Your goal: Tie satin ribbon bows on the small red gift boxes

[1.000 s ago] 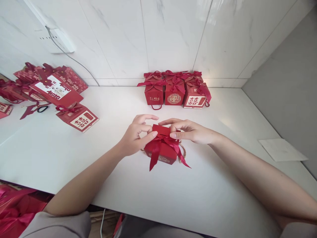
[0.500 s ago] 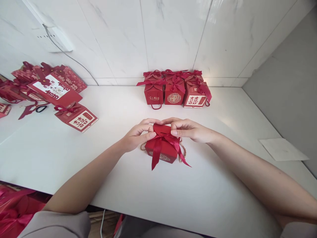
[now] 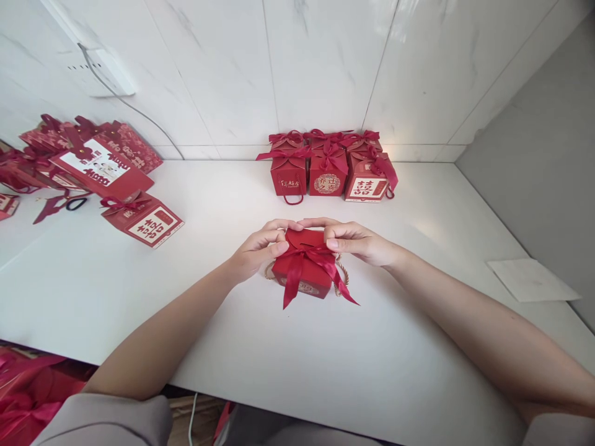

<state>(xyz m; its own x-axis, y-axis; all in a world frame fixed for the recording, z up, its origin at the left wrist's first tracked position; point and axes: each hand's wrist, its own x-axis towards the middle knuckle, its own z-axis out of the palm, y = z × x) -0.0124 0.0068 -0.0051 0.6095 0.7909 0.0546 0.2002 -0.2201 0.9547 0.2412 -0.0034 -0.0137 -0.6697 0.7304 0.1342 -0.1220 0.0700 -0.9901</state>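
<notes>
A small red gift box [image 3: 312, 274] with a gold emblem stands on the white table in front of me. Across its top lies a red satin ribbon [image 3: 293, 282], its two tails hanging down the near side. Twisted gold cord handles stick out at both sides. My left hand [image 3: 260, 248] is closed on the upper left edge of the box, thumb in front and fingers behind. On the upper right edge, my right hand [image 3: 356, 240] grips in the same way. The fingertips of both hands meet behind the folded top flaps, and the box's far side is hidden.
Several ribbon-tied red boxes [image 3: 327, 176] stand in rows against the tiled wall. At the left lie a tilted red box [image 3: 144, 220], several red bags [image 3: 93, 162] and scissors [image 3: 77, 202]. A white sheet [image 3: 532, 279] rests at the right. Below the table's left edge are more red ribboned items [image 3: 32, 396].
The box has tipped or shifted slightly away from me, so its lower edge sits higher in view. My right thumb has moved a little to the right along the top.
</notes>
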